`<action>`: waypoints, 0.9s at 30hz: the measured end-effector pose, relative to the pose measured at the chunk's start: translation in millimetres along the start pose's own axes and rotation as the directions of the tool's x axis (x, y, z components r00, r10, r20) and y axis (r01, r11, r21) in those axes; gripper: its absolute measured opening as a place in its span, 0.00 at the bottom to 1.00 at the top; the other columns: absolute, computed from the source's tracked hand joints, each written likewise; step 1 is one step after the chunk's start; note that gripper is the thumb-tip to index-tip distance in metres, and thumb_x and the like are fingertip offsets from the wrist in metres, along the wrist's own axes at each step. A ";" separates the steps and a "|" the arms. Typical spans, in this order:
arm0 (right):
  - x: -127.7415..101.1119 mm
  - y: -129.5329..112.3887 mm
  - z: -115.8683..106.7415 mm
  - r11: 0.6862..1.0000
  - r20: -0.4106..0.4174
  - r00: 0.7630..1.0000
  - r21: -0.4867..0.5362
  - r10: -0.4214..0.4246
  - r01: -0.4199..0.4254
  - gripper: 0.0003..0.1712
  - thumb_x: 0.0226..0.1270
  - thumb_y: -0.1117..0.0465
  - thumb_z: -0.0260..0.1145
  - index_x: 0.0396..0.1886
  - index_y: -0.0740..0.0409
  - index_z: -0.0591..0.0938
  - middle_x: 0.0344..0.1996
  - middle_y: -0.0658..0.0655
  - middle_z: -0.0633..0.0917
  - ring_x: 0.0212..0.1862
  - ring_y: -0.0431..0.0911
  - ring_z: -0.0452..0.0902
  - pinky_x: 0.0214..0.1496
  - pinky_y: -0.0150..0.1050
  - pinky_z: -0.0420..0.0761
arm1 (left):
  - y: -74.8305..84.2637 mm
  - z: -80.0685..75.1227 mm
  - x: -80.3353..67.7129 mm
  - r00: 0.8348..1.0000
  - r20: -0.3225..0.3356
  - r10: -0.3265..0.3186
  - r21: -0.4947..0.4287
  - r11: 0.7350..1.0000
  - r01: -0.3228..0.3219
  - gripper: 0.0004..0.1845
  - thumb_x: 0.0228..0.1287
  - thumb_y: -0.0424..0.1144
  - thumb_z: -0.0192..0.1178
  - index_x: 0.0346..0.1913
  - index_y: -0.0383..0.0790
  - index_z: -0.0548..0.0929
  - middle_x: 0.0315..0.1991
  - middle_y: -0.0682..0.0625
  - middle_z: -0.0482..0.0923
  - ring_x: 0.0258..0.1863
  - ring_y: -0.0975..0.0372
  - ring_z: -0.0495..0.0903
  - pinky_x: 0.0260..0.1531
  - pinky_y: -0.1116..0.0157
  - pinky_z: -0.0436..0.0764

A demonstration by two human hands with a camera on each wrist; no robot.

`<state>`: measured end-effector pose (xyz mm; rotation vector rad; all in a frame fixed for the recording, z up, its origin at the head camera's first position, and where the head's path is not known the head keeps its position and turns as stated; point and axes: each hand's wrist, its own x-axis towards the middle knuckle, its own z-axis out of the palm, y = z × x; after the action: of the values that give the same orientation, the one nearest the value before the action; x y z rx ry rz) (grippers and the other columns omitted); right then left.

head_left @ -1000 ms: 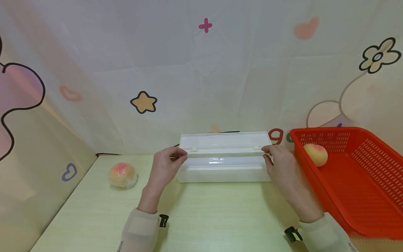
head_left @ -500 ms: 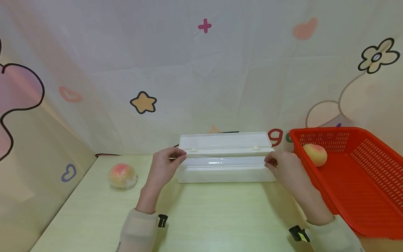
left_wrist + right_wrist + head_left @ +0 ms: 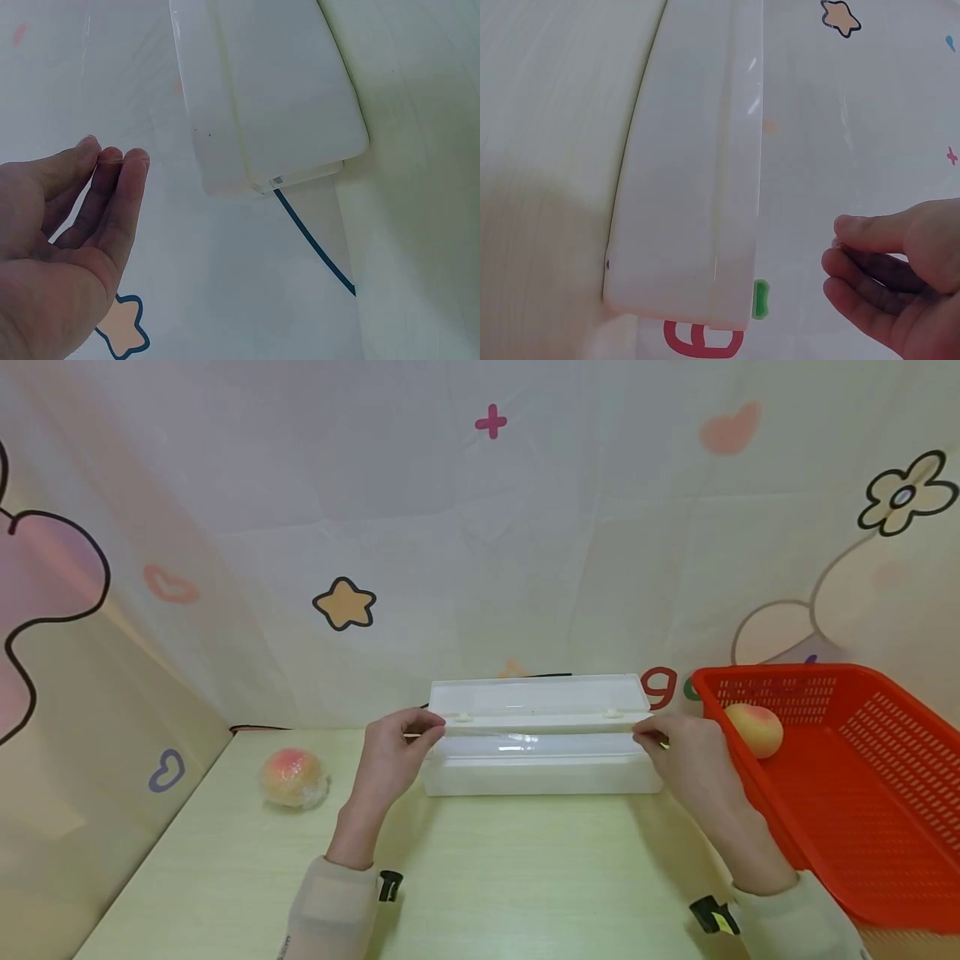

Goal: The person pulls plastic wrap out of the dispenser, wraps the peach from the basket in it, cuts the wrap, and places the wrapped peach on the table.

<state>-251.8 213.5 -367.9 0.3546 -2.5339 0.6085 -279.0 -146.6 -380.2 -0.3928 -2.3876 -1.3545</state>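
A long white cling film dispenser (image 3: 540, 778) lies on the table in the head view, its lid (image 3: 536, 695) raised at the back. My left hand (image 3: 392, 758) pinches the left end of a clear film edge above the box, thumb against fingertips. At the other end, my right hand (image 3: 692, 762) pinches the film too; a crumpled bit of cling film (image 3: 837, 244) shows between its fingertips in the right wrist view. Between the hands the sheet is nearly invisible, with only faint glints. Both wrist views show the dispenser's side, apart from the fingers.
A peach (image 3: 292, 777) wrapped in clear film sits on the table at left. On the right stands a red plastic basket (image 3: 776, 806) holding another peach (image 3: 756, 730). A printed curtain (image 3: 525, 568) hangs directly behind the dispenser.
My right hand has moved slightly right and down, its thumb and finger closing from apart into a pinch. The left hand has stayed nearly still.
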 end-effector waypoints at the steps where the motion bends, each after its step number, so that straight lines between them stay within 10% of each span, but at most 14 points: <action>1: 0.0 0.6 0.3 1.000 -0.016 1.000 0.004 -0.001 0.001 0.10 0.58 0.72 0.78 0.41 0.66 0.90 0.35 0.66 0.89 0.30 0.55 0.83 0.33 0.50 0.85 | 0.5 0.2 0.0 1.000 -0.004 -0.001 0.002 1.000 0.001 0.04 0.68 0.31 0.68 0.42 0.33 0.89 0.37 0.48 0.87 0.40 0.58 0.86 0.42 0.59 0.85; 27: 0.8 -8.0 -8.3 0.993 -0.182 0.983 0.107 -0.023 0.043 0.12 0.57 0.75 0.78 0.41 0.69 0.89 0.36 0.66 0.89 0.35 0.59 0.84 0.37 0.55 0.85 | 17.3 -4.7 -0.3 0.994 -0.106 -0.001 -0.015 1.000 0.000 0.02 0.67 0.32 0.70 0.40 0.38 0.90 0.36 0.50 0.88 0.38 0.59 0.87 0.39 0.61 0.84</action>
<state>-246.2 210.5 -358.2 0.3623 -2.3229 0.7364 -270.7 -142.0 -365.0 -0.3162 -2.2933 -1.3591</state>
